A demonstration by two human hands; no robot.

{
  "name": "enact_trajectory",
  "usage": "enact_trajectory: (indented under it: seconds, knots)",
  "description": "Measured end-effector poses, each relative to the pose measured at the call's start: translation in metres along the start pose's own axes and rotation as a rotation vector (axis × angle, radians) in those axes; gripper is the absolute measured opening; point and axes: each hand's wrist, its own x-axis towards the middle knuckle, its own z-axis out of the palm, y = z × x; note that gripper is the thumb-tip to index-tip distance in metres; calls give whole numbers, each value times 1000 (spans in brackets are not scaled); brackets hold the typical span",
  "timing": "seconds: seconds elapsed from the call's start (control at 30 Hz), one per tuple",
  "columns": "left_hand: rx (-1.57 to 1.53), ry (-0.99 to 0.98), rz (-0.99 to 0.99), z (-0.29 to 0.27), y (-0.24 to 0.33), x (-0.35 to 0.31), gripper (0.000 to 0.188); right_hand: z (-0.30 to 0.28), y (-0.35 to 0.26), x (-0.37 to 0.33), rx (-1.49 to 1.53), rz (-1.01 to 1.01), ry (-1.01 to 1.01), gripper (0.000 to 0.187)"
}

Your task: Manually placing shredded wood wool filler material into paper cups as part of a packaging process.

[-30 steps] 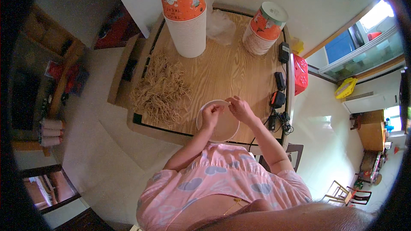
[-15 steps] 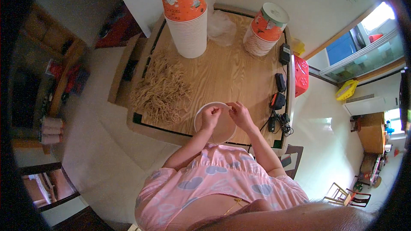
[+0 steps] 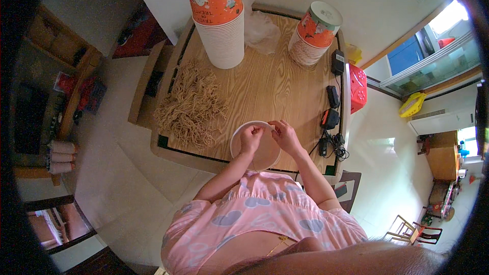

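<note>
At the table's near edge is a white round paper bucket [image 3: 265, 159], its open mouth facing up. My left hand [image 3: 250, 139] reaches over its mouth with the fingers pinched together; what they hold, if anything, is too small to make out. On the bucket's right rim, my right hand [image 3: 285, 136] has its fingers closed on the edge. To the left lies a tangled heap of tan cords [image 3: 191, 104]. Farther back stands a tall upside-down stack of white paper buckets [image 3: 220, 40], the top one printed orange and green.
A shorter upside-down bucket stack [image 3: 313, 40] stands at the back right, near a crumpled clear plastic bag [image 3: 261, 33]. Black power adapters [image 3: 332, 97] and coiled cables [image 3: 336, 147] line the table's right side. Beyond that edge is a red plastic stool [image 3: 358, 89].
The view has shifted very slightly. Both hands stay at the bucket in nearly the same pose.
</note>
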Motion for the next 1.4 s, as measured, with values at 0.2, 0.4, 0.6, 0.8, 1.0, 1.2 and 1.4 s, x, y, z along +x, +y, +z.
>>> enact_trajectory:
  seconds: [0.2,0.4,0.6,0.8,1.0,1.2,1.4]
  knots:
    - [44,11,36,2,-2,2,15,0,1,0,-21,-16,-3,30]
    - [0,14,57,5,-10,6,15,0,1,1,-30,-10,-11,30]
    - [25,25,46,7,0,3,15,0,2,0,-10,7,-12,31]
    - [29,24,1,5,0,4,15,2,7,4,27,87,-89,24]
    - [-19,58,-40,7,11,-1,13,9,41,14,765,440,-208,29]
    - [-99,20,-20,9,6,1,13,22,64,19,906,504,-248,25]
    - [-35,-36,-105,4,15,-3,11,22,62,24,878,494,-239,19]
